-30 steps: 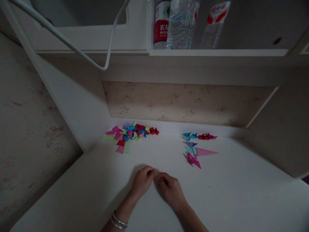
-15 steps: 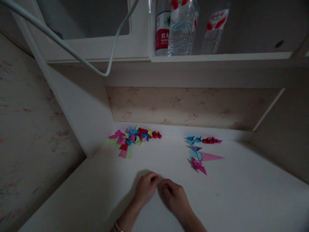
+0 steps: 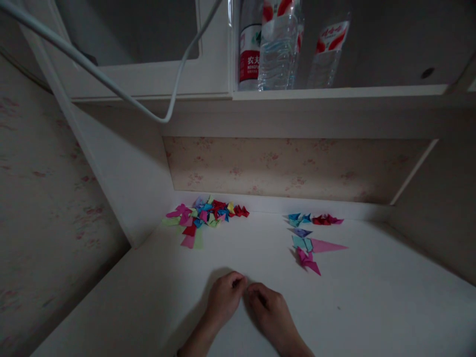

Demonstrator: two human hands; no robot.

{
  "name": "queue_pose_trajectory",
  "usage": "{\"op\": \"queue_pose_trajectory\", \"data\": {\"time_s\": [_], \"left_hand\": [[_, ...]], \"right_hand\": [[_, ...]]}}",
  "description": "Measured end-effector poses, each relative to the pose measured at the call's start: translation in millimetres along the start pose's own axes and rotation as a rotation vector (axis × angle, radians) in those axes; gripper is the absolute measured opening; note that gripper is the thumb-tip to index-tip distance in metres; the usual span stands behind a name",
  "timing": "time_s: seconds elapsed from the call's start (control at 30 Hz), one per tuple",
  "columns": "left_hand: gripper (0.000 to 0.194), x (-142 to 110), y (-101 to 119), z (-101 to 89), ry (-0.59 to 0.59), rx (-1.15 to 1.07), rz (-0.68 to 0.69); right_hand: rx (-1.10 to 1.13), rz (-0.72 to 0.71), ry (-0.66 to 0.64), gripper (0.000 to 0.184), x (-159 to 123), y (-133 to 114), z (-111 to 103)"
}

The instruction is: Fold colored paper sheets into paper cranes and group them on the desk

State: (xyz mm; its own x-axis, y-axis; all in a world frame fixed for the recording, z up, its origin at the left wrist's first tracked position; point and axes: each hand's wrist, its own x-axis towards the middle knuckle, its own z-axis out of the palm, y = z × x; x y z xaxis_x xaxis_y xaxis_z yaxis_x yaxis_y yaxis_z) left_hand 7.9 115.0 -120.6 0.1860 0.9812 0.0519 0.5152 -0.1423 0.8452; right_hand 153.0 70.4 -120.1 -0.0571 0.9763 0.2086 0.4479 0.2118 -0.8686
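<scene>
My left hand [image 3: 226, 296] rests low over the white desk, thumb and fingers curled closed. Beside it, my right hand [image 3: 270, 308] is closed as well, its fingertips nearly touching those of the left. Whatever the fingers pinch, if anything, is hidden or too small to make out. Beyond the left hand lies a heap of folded paper pieces [image 3: 211, 212] in pink, blue, green, red and yellow. To the right, a smaller set holds a magenta folded paper piece [image 3: 307, 260], a long pink paper point [image 3: 327, 246], a purple piece [image 3: 300, 232] and a red one [image 3: 324, 219].
White desktop [image 3: 357, 297] surrounds the hands, with a panel of flowered wallpaper behind it. Overhead, a shelf [image 3: 334, 92] carries several plastic bottles [image 3: 277, 54]. A white cable or lamp arm [image 3: 111, 87] hangs across the upper left.
The whole scene sits slightly lower in the picture, as the camera has tilted a little. Both hands keep nearly the same closed pose, and the paper pieces stay in place.
</scene>
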Motion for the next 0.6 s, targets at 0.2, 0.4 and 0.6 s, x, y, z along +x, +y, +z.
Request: {"op": "queue_pose_trajectory", "data": {"time_s": [0.2, 0.4, 0.6], "left_hand": [[0.03, 1, -1, 1.8, -0.008, 0.033, 0.0], [0.029, 6, -8, 7.1, 0.006, -0.038, 0.01], [0.03, 52, -17, -16.4, 0.076, -0.044, -0.094]], "right_hand": [[0.017, 0.019, -0.01, 0.025, 3, 1, 0], [0.054, 0.057, 0.043, 0.023, 9, 10, -2], [0.079, 0.143, 0.103, 0.026, 11, 18, -2]]}}
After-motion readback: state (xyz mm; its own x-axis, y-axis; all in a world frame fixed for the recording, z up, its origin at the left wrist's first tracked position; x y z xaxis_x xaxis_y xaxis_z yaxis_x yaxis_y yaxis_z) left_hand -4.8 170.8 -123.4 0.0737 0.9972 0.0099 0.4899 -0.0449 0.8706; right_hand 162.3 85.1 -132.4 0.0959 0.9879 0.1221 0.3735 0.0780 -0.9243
